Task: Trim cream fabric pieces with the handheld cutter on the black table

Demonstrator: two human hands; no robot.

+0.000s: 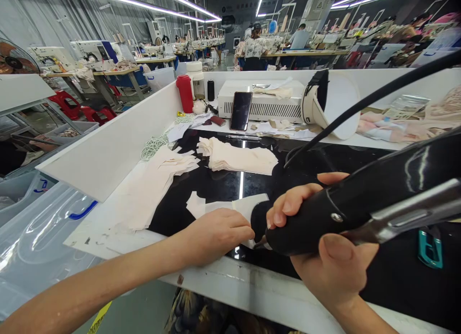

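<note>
My right hand (333, 262) grips a black cylindrical handheld tool (309, 223) with a metal lever and a thick black cable. The tool slants down to the left, and its tip is mostly hidden near the table's front edge. Close to that tip, my left hand (223, 233) has its fingers curled and closed on a cut cream fabric piece (212, 207) lying on the glossy black surface. Behind it lies a stack of cream fabric pieces (241, 157). Another cream stack (158, 180) spreads over the white table at the left.
A phone (241, 111) leans against a white vented box (277, 101). Nearby stand a red bottle (185, 93) and a black thread spool (211, 90). A white cone-shaped lamp (336, 105) lies at the back right, and teal snips (430, 247) at the right. White panels (104, 146) border the table.
</note>
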